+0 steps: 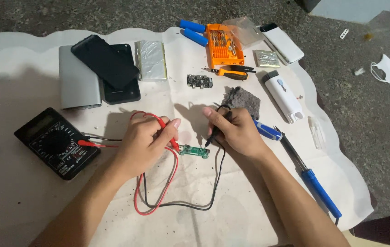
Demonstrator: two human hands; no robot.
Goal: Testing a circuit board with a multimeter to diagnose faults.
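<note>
A small green circuit board [194, 151] lies on the white sheet [231, 215] between my hands. My left hand [145, 139] grips the red probe [166, 131], whose tip touches the board's left end. My right hand [231, 130] grips the black probe [214, 135], its tip at the board's right end. Red and black leads [158, 203] loop toward me and run to the black multimeter [57, 142] at the left.
A blue-handled soldering iron [311, 176] lies at right beside a blue pen [268, 131] and a grey cloth [243, 100]. Further back are a silver case [77, 82], black phones [108, 61], a foil pack [150, 59], an orange screwdriver kit [224, 45], blue cells [194, 32] and a white device [284, 97].
</note>
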